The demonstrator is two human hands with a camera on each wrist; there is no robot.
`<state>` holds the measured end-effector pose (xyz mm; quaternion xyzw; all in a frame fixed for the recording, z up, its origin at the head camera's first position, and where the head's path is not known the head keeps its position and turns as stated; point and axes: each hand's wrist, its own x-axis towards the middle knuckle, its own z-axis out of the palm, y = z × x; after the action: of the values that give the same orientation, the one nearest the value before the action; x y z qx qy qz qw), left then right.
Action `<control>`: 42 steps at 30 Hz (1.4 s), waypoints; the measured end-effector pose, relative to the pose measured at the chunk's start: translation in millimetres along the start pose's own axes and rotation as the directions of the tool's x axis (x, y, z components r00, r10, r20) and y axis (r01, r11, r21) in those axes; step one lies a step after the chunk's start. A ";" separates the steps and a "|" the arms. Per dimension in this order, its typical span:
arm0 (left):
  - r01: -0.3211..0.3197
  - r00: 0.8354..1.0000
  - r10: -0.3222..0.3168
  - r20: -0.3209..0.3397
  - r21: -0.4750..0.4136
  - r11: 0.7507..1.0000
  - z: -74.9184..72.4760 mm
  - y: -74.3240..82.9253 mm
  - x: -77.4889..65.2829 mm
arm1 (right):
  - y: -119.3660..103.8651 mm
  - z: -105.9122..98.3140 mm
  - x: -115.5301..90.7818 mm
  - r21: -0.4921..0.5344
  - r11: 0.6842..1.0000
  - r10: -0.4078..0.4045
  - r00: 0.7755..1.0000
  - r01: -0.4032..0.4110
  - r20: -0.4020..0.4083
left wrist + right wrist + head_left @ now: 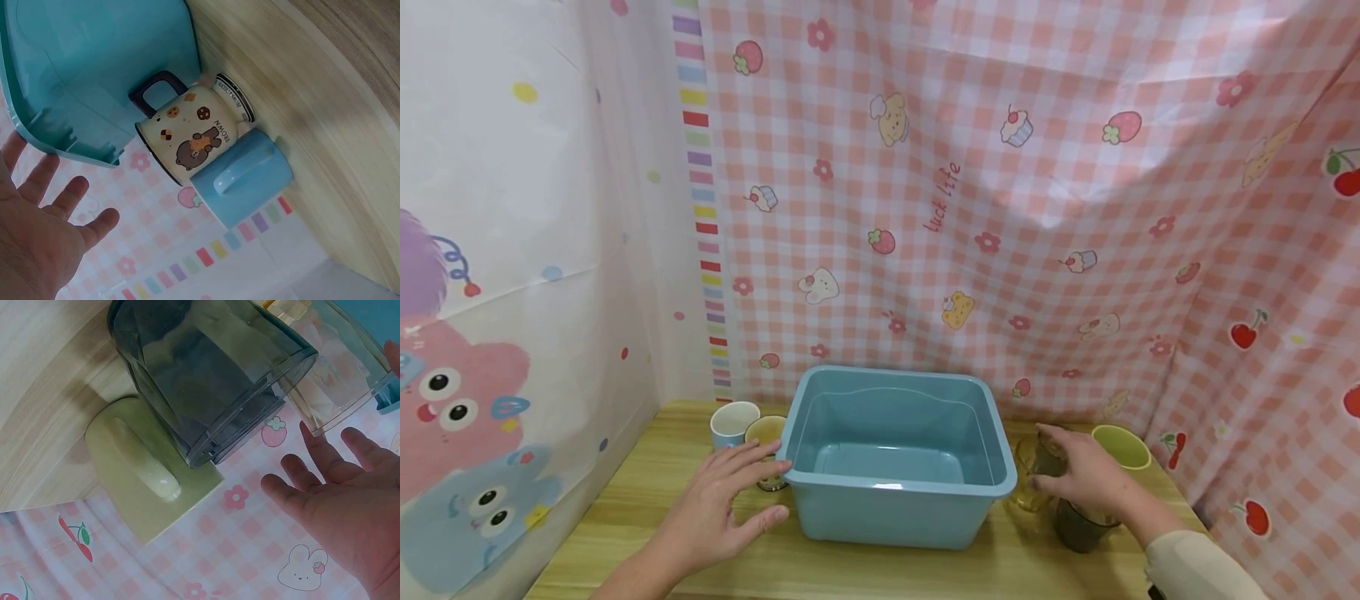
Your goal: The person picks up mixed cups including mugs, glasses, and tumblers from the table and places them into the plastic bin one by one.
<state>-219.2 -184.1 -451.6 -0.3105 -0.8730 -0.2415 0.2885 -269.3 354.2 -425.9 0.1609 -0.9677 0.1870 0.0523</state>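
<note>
A blue plastic tub [895,512] stands in the middle of the wooden table. My left hand [718,500] is spread at its left side, fingertips right at the rim, holding nothing. Beside that hand are a cream mug with a bear print [194,134] and a light blue mug [244,178]. My right hand [1086,473] hovers over the cups on the right, fingers extended. Its fingertips are close to the rim of a clear amber cup [337,369]. Nearer the table front is a dark grey see-through cup [206,369]. A yellow-green mug [140,475] stands behind it.
The wooden table [625,508] backs onto a pink checked curtain [925,275]. A white printed sheet [550,250] hangs along the left side, and more cherry-printed cloth [1262,375] hangs on the right. Inside the tub only its bare floor shows.
</note>
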 end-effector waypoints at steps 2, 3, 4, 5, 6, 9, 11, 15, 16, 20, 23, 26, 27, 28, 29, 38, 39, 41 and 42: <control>0.005 1.000 -0.005 0.004 -0.005 1.000 -0.4 0.2 -0.1 | -1.1 -1.8 -0.2 -0.002 1.000 0.014 1.000 -0.014 0.006; 0.009 1.000 -0.009 0.008 -0.009 1.000 -0.6 0.2 -0.1 | -1.6 -2.6 -0.4 -0.003 1.000 0.019 1.000 -0.019 0.009; 0.012 1.000 -0.012 0.011 -0.012 1.000 -0.7 0.2 -0.1 | -2.2 -3.5 -0.5 -0.002 1.000 0.024 1.000 -0.024 0.011; 0.015 1.000 -0.014 0.013 -0.014 1.000 -0.8 0.2 -0.2 | -2.7 -4.5 -0.6 -0.001 1.000 0.028 1.000 -0.028 0.013; 0.018 1.000 -0.018 0.016 -0.017 1.000 -0.8 0.1 -0.3 | -3.2 -5.1 -0.7 -0.001 0.999 0.033 0.999 -0.033 0.014; 0.024 1.000 -0.023 0.020 -0.023 0.999 -0.7 -0.3 -0.6 | -4.3 -6.3 -1.0 0.000 0.999 0.039 0.999 -0.039 0.014; 0.026 0.999 -0.025 0.020 -0.024 0.999 -0.6 -0.5 -0.9 | -4.5 -7.0 -1.1 -0.003 0.999 0.038 0.999 -0.038 0.012; 0.026 0.999 -0.025 0.019 -0.022 0.999 -0.3 -0.6 -1.6 | -4.5 -8.1 -1.0 -0.016 0.999 0.033 0.999 -0.033 0.003; 0.025 1.000 -0.025 0.018 -0.021 0.999 -0.3 -0.6 -1.8 | -4.5 -8.2 -1.1 -0.017 0.999 0.033 0.999 -0.033 0.001; 0.021 1.000 -0.020 0.009 -0.018 1.000 -0.1 -0.1 -2.2 | -4.3 -9.3 -1.3 -0.020 0.999 0.037 0.999 -0.037 -0.002; 0.014 1.000 -0.014 0.002 -0.014 1.000 0.1 0.3 -2.2 | -4.1 -11.1 -1.2 -0.022 0.999 0.038 0.999 -0.038 0.002; 0.006 1.000 -0.006 -0.003 -0.010 1.000 0.3 0.6 -2.4 | -4.1 -13.2 -1.0 -0.017 0.999 0.046 0.999 -0.046 0.012; 0.004 1.000 -0.004 -0.004 -0.007 1.000 0.4 0.6 -2.5 | -4.0 -13.8 -1.0 -0.015 0.999 0.051 0.999 -0.051 0.012; 0.002 1.000 -0.002 -0.005 -0.005 1.000 0.5 0.6 -2.6 | -4.2 -14.8 -1.1 -0.012 0.998 0.055 0.998 -0.054 0.015; 0.001 1.000 -0.001 -0.006 -0.005 1.000 0.6 0.6 -2.7 | -4.4 -15.6 -1.3 -0.011 0.998 0.059 0.998 -0.059 0.015; -0.001 1.000 0.001 -0.003 0.007 1.000 1.5 -0.1 -3.4 | -4.8 -22.5 -3.0 -0.018 0.999 0.045 0.999 -0.045 -0.004; 0.000 1.000 0.000 -0.004 0.006 1.000 1.5 -0.2 -3.4 | -4.7 -23.5 -2.9 -0.021 0.999 0.043 0.999 -0.043 -0.005; -0.001 1.000 0.001 -0.004 0.003 1.000 1.6 -0.5 -3.4 | -4.8 -25.8 -2.5 -0.025 0.999 0.041 0.999 -0.041 -0.007; -0.002 1.000 0.002 -0.005 0.001 1.000 1.6 -0.5 -3.4 | -5.2 -27.1 -2.5 -0.028 0.999 0.038 0.999 -0.038 -0.008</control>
<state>-217.9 -184.9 -455.1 -0.3107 -0.8720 -0.2416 0.2909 -264.0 360.6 -399.5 0.1409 -0.9730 0.1746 0.0545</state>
